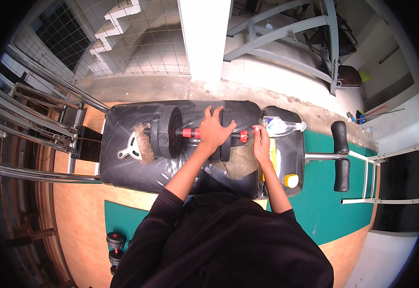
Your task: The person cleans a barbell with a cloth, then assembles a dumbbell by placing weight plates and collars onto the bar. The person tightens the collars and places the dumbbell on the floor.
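Observation:
An adjustable dumbbell lies across the black padded bench, its bar black with a red grip. Thick dark weight plates sit on its left end. Over the upper part of the right-end weight plate, my left hand is closed, thumb on the outer side. A red collar nut is at the bar's right tip. Just right of that nut is my right hand, fingers raised and holding nothing I can see. A bristle brush with a white handle touches the left plates.
A clear plastic bottle and a yellow-capped container lie on the bench's right section. Foam rollers stick out beyond it. Chrome rails flank the left. More dumbbells rest on the green mat at lower left.

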Motion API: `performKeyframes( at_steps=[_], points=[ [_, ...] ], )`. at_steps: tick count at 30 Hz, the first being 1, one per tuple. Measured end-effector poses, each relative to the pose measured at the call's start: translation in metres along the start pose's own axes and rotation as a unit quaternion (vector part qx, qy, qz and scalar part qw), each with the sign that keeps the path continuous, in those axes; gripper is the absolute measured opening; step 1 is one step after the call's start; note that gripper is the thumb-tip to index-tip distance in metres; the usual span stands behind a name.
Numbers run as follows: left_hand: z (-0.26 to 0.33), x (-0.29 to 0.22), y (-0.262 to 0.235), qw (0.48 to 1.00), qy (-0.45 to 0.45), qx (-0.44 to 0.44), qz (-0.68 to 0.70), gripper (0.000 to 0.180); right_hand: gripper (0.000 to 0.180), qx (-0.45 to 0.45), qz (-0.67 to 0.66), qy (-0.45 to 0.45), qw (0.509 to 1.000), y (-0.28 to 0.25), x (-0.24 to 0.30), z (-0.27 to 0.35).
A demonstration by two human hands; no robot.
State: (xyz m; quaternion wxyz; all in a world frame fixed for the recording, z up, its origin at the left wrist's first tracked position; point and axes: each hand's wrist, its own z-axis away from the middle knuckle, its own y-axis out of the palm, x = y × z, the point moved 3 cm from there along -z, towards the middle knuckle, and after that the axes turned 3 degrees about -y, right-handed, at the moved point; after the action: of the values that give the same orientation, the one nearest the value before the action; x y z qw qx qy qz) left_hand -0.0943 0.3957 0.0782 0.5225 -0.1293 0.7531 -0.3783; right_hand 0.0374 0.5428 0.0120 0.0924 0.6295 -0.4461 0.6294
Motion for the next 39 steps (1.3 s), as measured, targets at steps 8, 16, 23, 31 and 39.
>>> performKeyframes(
  at_steps=[8,16,23,31,39],
  points=[
    [0.001,0.0,-0.001,1.0,-0.003,0.005,0.0,0.063,0.03,0.036,-0.083,-0.011,0.996,0.006,-0.01,0.011],
    [0.001,0.003,0.002,1.0,-0.015,0.009,-0.011,0.063,0.028,-0.046,-0.142,0.012,0.989,0.011,-0.007,0.011],
    [0.002,0.002,0.0,1.0,-0.016,0.014,-0.008,0.063,0.028,-0.086,-0.159,0.075,0.981,0.01,-0.024,0.016],
    [0.003,0.003,0.002,1.0,-0.006,0.005,-0.015,0.063,0.052,0.139,-0.206,0.372,0.894,0.02,-0.027,0.019],
    [0.005,0.005,0.001,1.0,0.004,-0.007,0.0,0.063,0.059,0.198,-0.305,0.284,0.887,0.008,-0.024,0.032]
  ],
)
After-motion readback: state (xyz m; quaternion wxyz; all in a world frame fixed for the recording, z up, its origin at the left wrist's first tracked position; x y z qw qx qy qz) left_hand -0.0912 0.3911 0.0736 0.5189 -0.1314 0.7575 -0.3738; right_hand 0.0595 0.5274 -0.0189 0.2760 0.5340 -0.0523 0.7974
